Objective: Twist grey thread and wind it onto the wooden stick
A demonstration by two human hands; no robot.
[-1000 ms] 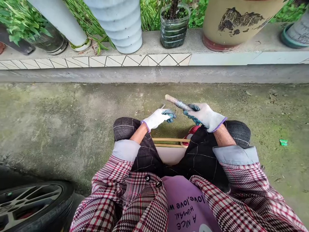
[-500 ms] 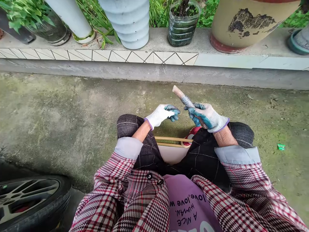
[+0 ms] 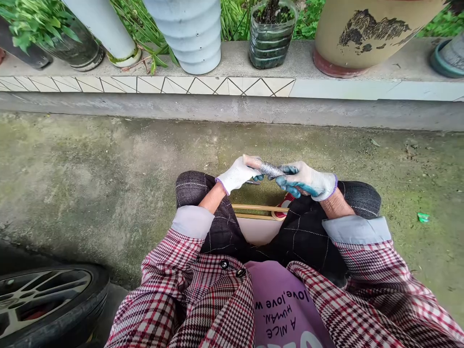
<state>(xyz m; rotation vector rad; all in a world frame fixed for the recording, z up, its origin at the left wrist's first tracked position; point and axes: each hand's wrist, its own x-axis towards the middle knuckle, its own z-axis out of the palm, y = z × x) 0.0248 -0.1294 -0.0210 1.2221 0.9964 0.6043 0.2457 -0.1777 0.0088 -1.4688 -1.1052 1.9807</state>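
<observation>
One rod (image 3: 270,169), wire-wrapped, and two gloved grips, held above the knees (image 3: 194,188). Right grip (image 3: 308,181) clamped round the rod's right end, rod lying level, pointing left. Left grip (image 3: 235,175) curled, touching its pale tip; actual hold impossible to tell.

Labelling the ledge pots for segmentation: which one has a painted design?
The big tan pot with the reddish base, right of the clear bottle planter. It carries a dark painted motif; the white ribbed pot and the rest look plain.

Soft even daylight, faint shadows, sharp focus, wide-angle bending at edges.
</observation>
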